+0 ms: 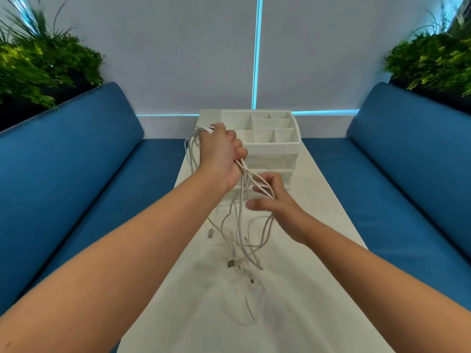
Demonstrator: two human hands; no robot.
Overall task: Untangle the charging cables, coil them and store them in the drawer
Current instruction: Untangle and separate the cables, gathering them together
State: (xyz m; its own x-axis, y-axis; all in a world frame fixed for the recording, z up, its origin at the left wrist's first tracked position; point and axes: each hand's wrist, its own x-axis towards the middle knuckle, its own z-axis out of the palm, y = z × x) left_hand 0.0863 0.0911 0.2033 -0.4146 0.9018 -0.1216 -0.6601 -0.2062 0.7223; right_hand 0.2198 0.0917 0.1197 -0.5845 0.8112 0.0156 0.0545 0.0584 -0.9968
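Observation:
My left hand point(221, 151) is raised above the white table point(318, 289) and grips a tangled bundle of white charging cables point(240, 220). Loops stick out past its far side and loose strands hang down, their plugs dangling just over the tabletop. My right hand point(274, 197) is lower and to the right, fingers loosely curled around a strand of the hanging tangle. Behind both hands stands a white organiser point(285, 146) with open compartments on top and translucent drawers in its front; the drawer fronts are partly hidden by my hands.
Blue cushioned benches point(76, 174) run along both sides of the narrow table. Green plants point(38, 64) sit behind the bench backs at left and right. A pale wall with a lit blue strip closes the far end.

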